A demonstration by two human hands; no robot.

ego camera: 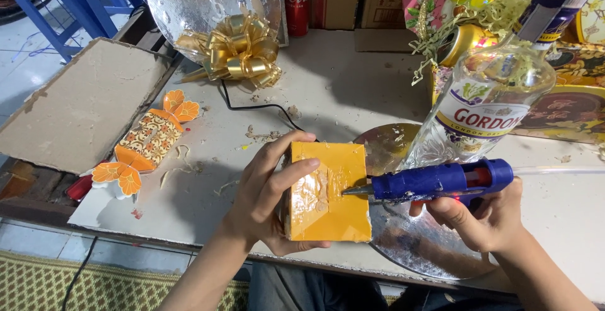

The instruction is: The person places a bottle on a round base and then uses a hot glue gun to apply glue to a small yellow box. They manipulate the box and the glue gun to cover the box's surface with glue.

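My left hand [268, 191] grips a yellow rectangular box [337, 213] from its left side, thumb under the bottom edge, fingers over the top. Smeared clear glue shows on the box's face. My right hand [482, 219] holds a blue hot glue gun [441, 180] pointing left, its metal nozzle touching the box's face near the middle. Both hover over a round silver board [416, 241] on the white table [340, 84].
A clear glass bottle [488, 97] stands on the silver board's far side. A gold ribbon bow [236, 49] lies against a silver disc behind. An orange patterned paper box [146, 144] lies at left, beside brown cardboard [82, 103]. Decorated boxes [573, 97] and a red can [296, 2] stand behind.
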